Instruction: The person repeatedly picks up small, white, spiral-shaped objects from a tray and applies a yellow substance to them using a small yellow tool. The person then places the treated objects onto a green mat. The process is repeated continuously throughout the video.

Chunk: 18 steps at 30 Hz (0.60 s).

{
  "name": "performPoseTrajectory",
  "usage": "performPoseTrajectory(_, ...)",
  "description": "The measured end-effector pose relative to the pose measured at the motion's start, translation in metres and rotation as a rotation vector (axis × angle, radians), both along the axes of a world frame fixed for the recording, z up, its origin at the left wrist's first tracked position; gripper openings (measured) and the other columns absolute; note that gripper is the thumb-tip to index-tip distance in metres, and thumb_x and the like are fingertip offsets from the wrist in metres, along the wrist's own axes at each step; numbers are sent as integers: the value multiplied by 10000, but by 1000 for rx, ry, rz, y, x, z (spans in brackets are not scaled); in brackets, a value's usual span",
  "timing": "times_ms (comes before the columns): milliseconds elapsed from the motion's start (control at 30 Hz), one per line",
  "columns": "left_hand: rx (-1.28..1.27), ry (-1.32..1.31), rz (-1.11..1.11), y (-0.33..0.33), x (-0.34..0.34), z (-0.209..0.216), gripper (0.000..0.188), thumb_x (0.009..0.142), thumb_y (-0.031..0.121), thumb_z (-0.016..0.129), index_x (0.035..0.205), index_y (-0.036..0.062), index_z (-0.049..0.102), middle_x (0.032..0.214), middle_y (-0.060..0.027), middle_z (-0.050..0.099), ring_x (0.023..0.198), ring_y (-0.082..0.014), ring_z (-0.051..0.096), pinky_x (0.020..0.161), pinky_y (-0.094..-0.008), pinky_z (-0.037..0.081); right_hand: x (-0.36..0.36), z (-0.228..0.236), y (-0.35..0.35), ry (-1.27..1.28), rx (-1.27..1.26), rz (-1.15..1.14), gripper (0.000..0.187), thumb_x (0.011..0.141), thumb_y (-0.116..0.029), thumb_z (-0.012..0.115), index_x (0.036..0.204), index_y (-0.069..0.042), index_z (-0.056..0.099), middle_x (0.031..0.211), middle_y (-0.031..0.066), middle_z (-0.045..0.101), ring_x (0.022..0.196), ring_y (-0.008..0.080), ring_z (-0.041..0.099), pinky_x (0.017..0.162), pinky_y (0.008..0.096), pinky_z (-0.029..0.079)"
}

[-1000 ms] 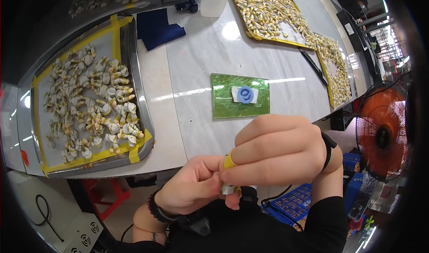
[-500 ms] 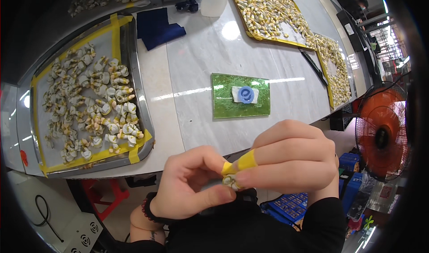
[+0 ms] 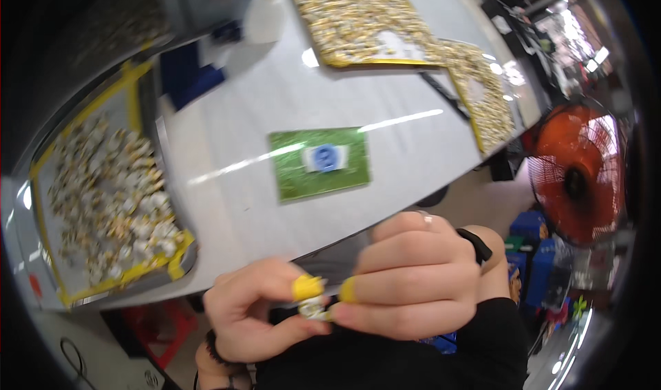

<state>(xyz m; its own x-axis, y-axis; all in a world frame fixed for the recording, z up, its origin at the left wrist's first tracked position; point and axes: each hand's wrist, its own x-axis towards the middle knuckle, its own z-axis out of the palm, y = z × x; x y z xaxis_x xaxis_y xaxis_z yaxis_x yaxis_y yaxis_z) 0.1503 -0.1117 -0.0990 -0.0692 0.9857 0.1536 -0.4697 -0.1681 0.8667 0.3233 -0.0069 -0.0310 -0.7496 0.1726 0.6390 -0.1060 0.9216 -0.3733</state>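
Observation:
My left hand (image 3: 251,311) pinches a small white-and-yellow figurine piece (image 3: 314,309) between thumb and a finger wrapped in yellow tape, in front of the table's near edge. Close on its right, my right hand (image 3: 416,280) is closed, its taped fingertip and thumb pressed together beside the piece. Whether anything small sits in that pinch is hidden. Beyond the hands, a green plate (image 3: 286,180) lies on the table, bearing a white pad (image 3: 340,157) with a round blue piece (image 3: 325,158) on it.
At left stands a metal tray (image 3: 182,242) edged with yellow tape, full of similar white figurine pieces. Two yellow-edged trays of small parts (image 3: 358,18) lie at the far right. Dark blue cloth (image 3: 186,77), a white bottle (image 3: 264,19) and an orange fan (image 3: 577,173) stand around.
My view has swung, so the table items sit further left. The right fingers have drawn slightly back from the figurine piece, which stays in my left hand.

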Motion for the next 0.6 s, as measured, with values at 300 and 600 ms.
performPoseTrajectory(300, -33, 78, 145, -17, -18, -2, 338, 766, 97, 730, 1013, -41, 546, 918, -172, 617, 811, -216, 621, 774, -343, 514, 143, 31, 144, -210, 188, -1128, 114, 785, -88, 610, 881, -45, 652, 823, 61, 665, 752, 161, 611, 654, 278, 448)
performPoseTrajectory(600, -82, 67, 129, -18, -17, -3, 338, 769, 104, 730, 1012, -44, 548, 924, -153, 624, 818, -215, 635, 761, -330, 520, 236, -45, 241, -661, -224, -1142, 198, 719, -123, 666, 874, -1, 651, 807, 154, 646, 765, 251, 625, 712, 326, 491)
